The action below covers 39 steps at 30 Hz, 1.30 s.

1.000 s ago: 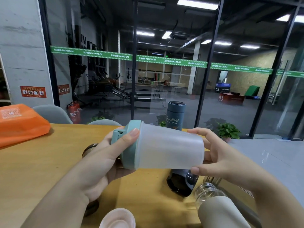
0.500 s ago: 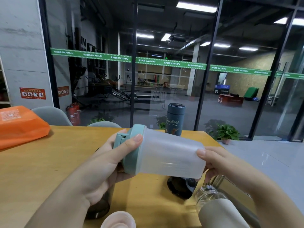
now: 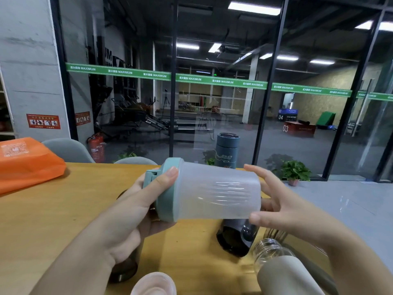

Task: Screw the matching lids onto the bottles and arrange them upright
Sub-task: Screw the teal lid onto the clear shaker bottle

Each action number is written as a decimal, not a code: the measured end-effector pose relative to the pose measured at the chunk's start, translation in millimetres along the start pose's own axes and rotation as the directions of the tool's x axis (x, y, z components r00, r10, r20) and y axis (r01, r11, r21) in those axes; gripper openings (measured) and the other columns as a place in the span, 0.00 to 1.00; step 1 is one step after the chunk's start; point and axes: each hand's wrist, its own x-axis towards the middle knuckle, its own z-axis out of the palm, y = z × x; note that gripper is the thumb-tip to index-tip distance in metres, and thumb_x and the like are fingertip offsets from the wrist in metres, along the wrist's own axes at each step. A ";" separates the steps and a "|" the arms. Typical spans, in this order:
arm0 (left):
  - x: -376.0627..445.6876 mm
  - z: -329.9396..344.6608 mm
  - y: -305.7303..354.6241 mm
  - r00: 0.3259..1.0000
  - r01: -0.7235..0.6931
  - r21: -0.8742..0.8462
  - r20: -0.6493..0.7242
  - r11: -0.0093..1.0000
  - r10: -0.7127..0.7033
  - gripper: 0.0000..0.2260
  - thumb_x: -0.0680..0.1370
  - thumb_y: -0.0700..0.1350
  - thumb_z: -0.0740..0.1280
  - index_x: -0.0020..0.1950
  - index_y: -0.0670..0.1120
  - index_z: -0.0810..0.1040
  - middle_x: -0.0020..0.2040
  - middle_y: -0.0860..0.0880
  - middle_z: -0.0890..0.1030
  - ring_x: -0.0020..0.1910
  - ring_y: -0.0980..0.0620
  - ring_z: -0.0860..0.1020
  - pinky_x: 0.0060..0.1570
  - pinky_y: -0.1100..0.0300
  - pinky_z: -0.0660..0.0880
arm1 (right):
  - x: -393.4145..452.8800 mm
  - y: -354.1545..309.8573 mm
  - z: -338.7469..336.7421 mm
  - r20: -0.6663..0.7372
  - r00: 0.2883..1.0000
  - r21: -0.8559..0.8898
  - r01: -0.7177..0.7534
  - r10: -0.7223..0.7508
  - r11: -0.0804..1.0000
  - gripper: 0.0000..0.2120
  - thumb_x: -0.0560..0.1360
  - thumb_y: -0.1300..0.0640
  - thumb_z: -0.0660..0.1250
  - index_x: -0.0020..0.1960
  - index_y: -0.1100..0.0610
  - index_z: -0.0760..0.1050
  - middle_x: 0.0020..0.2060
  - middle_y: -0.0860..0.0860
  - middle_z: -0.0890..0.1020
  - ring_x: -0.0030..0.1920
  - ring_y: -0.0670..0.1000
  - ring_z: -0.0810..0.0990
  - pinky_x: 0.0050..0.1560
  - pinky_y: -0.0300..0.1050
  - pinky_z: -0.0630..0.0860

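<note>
held sideways at frame centre above the wooden worktop (image 3: 63, 209): frosted plastic shaker bottle (image 3: 219, 194), teal lid (image 3: 164, 192) gripped by left hand (image 3: 131, 211), base grasped by right hand (image 3: 282, 205). below right, black round lid (image 3: 234, 241), lidless glass-necked bottle (image 3: 276, 265); behind, upright dark cylindrical bottle (image 3: 227, 151).

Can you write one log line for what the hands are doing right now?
left hand: grips teal lid | right hand: holds frosted bottle | bottle sideways

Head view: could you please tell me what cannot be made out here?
- Dark bottle: mostly behind the left hand.
- Black bottle: top hidden by the frosted shaker.
- Pink lid: cut by the bottom edge.
- Shaker's base: covered by the right hand.
</note>
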 end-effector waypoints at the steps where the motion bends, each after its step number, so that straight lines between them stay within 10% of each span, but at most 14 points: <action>1: -0.4 0.3 0.3 1.000 0.003 0.002 -0.005 1.000 -0.003 0.29 0.58 0.57 0.78 0.58 0.54 0.79 0.49 0.48 0.84 0.46 0.49 0.81 0.46 0.50 0.80 | 0.0 -0.3 0.2 -0.003 1.000 0.008 0.031 -0.031 0.999 0.48 0.53 0.39 0.81 0.68 0.32 0.61 0.65 0.40 0.73 0.55 0.53 0.82 0.53 0.55 0.80; 14: -0.6 0.4 0.8 0.999 0.035 0.023 0.013 0.999 -0.036 0.32 0.56 0.57 0.80 0.58 0.53 0.79 0.47 0.48 0.84 0.43 0.50 0.81 0.42 0.53 0.80 | -2.3 -3.5 1.0 -0.154 0.981 -0.042 0.115 -0.120 0.992 0.34 0.55 0.38 0.79 0.59 0.41 0.73 0.53 0.49 0.83 0.47 0.56 0.85 0.49 0.55 0.81; 28: 1.9 -6.1 -2.1 0.996 0.061 0.080 0.063 0.995 -0.066 0.36 0.52 0.59 0.76 0.59 0.52 0.78 0.50 0.46 0.83 0.41 0.49 0.81 0.42 0.53 0.80 | -7.1 -11.9 1.9 -0.112 0.992 -0.140 0.037 -0.053 0.989 0.31 0.58 0.37 0.68 0.56 0.52 0.76 0.45 0.51 0.86 0.35 0.42 0.80 0.30 0.28 0.69; 39: -2.6 -9.6 7.1 0.998 -0.056 0.194 0.008 0.979 0.055 0.36 0.52 0.62 0.76 0.59 0.60 0.75 0.52 0.53 0.84 0.52 0.52 0.82 0.43 0.57 0.80 | -6.8 -17.7 10.2 0.013 0.994 -0.151 -0.108 0.111 0.983 0.30 0.63 0.40 0.77 0.61 0.47 0.72 0.53 0.44 0.84 0.55 0.44 0.82 0.59 0.49 0.77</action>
